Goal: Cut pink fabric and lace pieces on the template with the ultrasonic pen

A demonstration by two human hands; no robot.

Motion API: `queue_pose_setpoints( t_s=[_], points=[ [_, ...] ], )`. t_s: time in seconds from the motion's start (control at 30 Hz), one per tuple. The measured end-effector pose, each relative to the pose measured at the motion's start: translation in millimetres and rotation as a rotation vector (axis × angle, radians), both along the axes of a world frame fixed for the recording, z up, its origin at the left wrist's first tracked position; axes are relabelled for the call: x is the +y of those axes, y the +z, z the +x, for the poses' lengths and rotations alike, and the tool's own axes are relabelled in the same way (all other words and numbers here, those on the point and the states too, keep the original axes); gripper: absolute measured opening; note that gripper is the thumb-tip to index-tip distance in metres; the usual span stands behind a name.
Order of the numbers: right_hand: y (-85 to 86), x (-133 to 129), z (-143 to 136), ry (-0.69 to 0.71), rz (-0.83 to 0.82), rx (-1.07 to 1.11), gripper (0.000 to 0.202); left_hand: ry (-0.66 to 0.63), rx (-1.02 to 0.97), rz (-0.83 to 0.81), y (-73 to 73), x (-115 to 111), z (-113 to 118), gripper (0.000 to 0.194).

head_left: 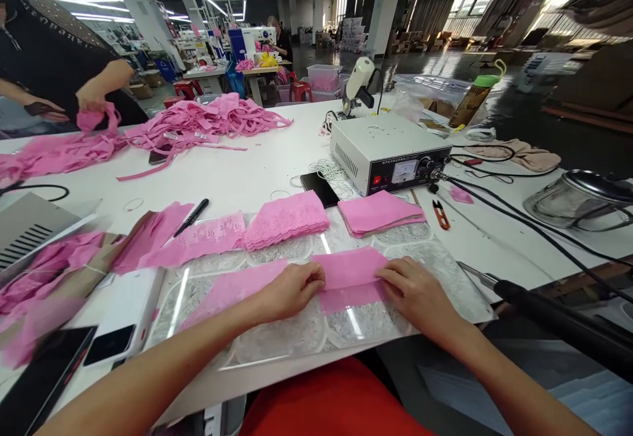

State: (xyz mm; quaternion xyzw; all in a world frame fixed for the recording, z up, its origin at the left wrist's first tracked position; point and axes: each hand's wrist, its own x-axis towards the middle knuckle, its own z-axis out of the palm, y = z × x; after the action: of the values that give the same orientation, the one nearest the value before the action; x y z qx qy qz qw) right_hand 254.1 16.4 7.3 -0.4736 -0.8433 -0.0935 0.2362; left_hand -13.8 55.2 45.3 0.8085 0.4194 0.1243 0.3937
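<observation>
We have the pink cloth (350, 270) spread flat on the clear mat (435, 268), at the near edge of the desk (277, 162) and straight in front of us. Its long axis runs left to right, across our body, with the right end slightly higher in view. A crosswise edge shows over a paler pink layer (353, 297) on our side; it may be a fold or a second piece, we cannot be sure which.

Our left hand (297, 287) pinches the left end, its grip closed between thumb and fingers. Our right hand (413, 287) has its grip closed on the right end, fingers pointing inward.

Just beyond the cloth lie a scalloped pink stack (287, 221) on the left and a plain pink stack (378, 214) on the right. A lace strip (208, 238) leads leftward from the scalloped stack, with a black pen (192, 217) beside it. Another pink piece (232, 287) lies partly behind our left forearm.

Farther out we see a black phone (320, 188), a metal box with a dial (390, 155) and orange-handled snips (441, 216). Across on the left, a person (59, 60) holds pink fabric (96, 118) near a heap of pink straps (212, 119).
</observation>
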Motion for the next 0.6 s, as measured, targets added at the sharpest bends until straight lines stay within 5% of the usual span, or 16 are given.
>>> queue_pose_setpoints(
  t_s=[0.13, 0.23, 0.4, 0.6],
  points=[
    [3.1, 6, 25, -0.066, 0.045, -0.035, 0.022, 0.008, -0.07, -0.061, -0.6, -1, -1, 0.011],
    [13.4, 17, 13, -0.072, 0.061, -0.009, 0.025, 0.04, -0.15, -0.16, 0.5, 0, 1, 0.012],
    [43.8, 43, -58, 0.119, 0.127, 0.042, 0.028, 0.241, -0.374, -0.439, 5.5, 6, -12, 0.026],
    [66.0, 46, -167, 0.663, 0.024, 0.114, 0.025, 0.514, -0.584, -0.677, 13.8, -5, -69, 0.064]
  ],
)
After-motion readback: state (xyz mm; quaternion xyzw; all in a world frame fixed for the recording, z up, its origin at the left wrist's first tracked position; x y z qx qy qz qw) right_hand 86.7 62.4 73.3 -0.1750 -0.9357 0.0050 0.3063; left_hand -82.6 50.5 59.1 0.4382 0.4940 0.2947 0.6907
